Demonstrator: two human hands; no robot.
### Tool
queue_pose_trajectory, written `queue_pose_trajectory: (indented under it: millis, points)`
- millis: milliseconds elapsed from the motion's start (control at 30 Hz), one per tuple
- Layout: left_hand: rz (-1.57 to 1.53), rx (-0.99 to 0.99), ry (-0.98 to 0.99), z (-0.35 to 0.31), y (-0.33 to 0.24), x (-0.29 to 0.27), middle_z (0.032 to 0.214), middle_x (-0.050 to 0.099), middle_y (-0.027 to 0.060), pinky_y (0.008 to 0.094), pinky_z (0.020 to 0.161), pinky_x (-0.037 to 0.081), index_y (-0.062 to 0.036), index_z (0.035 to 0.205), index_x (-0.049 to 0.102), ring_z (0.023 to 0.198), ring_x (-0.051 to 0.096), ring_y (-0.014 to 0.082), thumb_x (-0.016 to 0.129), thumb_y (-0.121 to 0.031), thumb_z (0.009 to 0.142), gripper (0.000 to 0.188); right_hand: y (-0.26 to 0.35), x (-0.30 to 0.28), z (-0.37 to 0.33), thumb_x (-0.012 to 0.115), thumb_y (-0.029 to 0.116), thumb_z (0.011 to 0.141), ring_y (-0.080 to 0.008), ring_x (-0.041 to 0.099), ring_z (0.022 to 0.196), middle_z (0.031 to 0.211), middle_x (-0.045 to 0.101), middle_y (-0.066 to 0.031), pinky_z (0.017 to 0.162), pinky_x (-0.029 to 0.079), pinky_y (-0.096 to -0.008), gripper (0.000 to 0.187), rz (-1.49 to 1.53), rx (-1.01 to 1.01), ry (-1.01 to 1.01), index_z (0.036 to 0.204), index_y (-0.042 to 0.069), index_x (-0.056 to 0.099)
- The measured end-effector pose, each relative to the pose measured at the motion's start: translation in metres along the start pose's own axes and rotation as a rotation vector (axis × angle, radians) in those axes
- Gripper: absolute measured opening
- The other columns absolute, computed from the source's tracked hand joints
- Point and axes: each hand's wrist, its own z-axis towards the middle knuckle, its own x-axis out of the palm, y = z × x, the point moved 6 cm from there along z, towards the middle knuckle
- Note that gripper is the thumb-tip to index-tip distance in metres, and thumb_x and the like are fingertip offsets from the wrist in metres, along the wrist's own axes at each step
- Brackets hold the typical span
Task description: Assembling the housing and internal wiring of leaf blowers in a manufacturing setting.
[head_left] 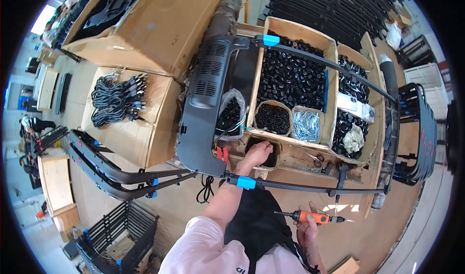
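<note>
My left hand [260,153] is dipped into a small dark-lined box [271,160], its fingers curled together; whatever they pinch is hidden. In my right hand [307,233] is an orange and black electric screwdriver [314,218], held level with its thin bit pointing left. Between me and the parts boxes stretches a black frame [300,187], joined at its left to a wide black plastic panel [203,128] with vent slots. Blue tape [246,182] wraps the near bar. My left forearm crosses above this bar.
Beyond the frame, a wooden crate [333,80] contains black caps [290,75], small black parts [272,119] and silver screws [306,125]. Scissors [317,160] lie on the near ledge. Bundled black cables [116,97] rest on a carton [155,114] at left. More black frames [417,133] stand at right.
</note>
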Motion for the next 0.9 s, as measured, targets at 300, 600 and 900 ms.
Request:
queue_pose_trajectory:
  millis: [300,600,900]
  points:
    - [-1.22,-0.138,0.416,0.0,0.008,0.01,0.09,0.068,0.0017,0.0265,0.06,0.05,-0.0074,0.105,0.068,0.073,0.062,0.012,0.054,-0.029,0.11,0.026,0.078,0.092,-0.057,0.08,0.019,0.082,-0.0299,0.071,0.099,0.117,0.069,-0.0241,0.077,0.064,-0.0381,0.07,-0.486,-0.519,0.24,0.138,-0.009,0.049]
    - [-1.481,-0.028,0.235,-0.045,-0.021,0.002,0.102,0.07,-0.002,0.0273,0.077,0.053,-0.0069,0.124,0.068,0.085,0.065,0.0109,0.052,-0.034,0.112,0.033,0.144,0.162,-0.083,0.085,0.022,0.078,-0.0308,0.067,0.103,0.115,0.066,-0.0197,0.08,0.061,-0.0373,0.077,-0.601,-0.641,0.54,0.142,0.002,0.047]
    - [-1.173,-0.087,0.186,-0.104,0.022,0.04,0.082,0.06,0.0019,0.0218,0.046,0.034,-0.005,0.12,0.063,0.059,0.047,0.0077,0.06,-0.024,0.109,0.022,0.176,0.183,-0.086,0.082,0.01,0.082,-0.0294,0.065,0.12,0.126,0.068,-0.0184,0.108,0.049,-0.0458,0.069,-0.865,-0.855,0.665,0.141,0.001,0.048]
